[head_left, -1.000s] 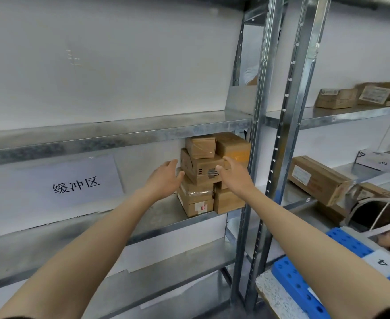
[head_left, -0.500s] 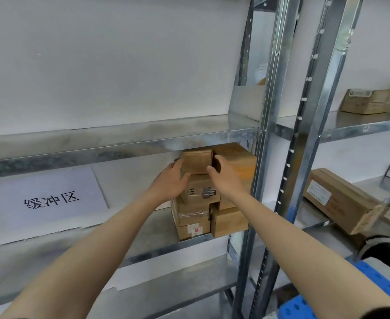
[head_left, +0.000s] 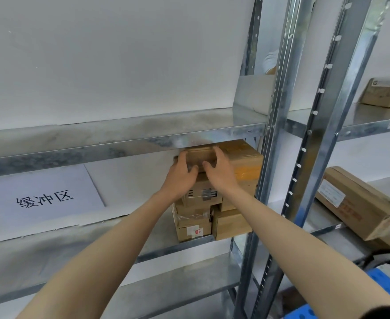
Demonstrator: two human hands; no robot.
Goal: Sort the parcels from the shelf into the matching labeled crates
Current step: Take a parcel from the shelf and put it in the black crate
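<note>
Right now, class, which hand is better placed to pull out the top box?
Probably the left hand: it grips the top box on its open side; the right hand crowds the neighbouring box.

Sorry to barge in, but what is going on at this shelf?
A person is reaching into the metal shelf with both hands. The left hand and right hand hold the small cardboard box on top of the stack of parcels, from both sides. The box seems to rest on the stack, not yet carried to the blue crate.
</note>
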